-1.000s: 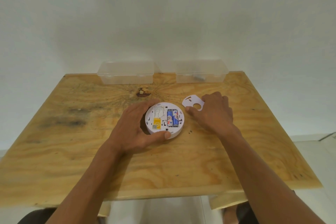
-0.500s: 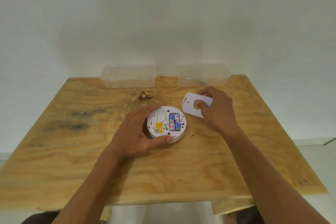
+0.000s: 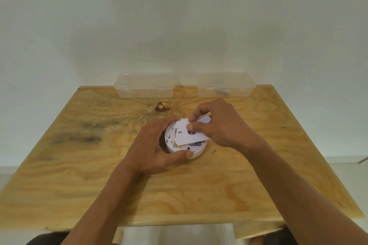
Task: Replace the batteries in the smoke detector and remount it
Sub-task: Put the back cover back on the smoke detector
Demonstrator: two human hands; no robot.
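Detector (image 3: pixel 179 146) back-up on worktop (image 3: pixel 79 165), centre. Left hand (image 3: pixel 153 147) curled round rim, likely bracing it against push. Right hand (image 3: pixel 217 125) pinches cover (image 3: pixel 189 132), tilted over battery bay, one edge low; probably lining up before pressing flat. Batteries mostly hidden beneath.

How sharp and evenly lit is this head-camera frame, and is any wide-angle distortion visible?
Head view: soft even light, no glare; the right hand and flat white plastic cover are motion-blurred; the wooden plywood table edges splay outward, and the two clear plastic boxes look slightly soft.
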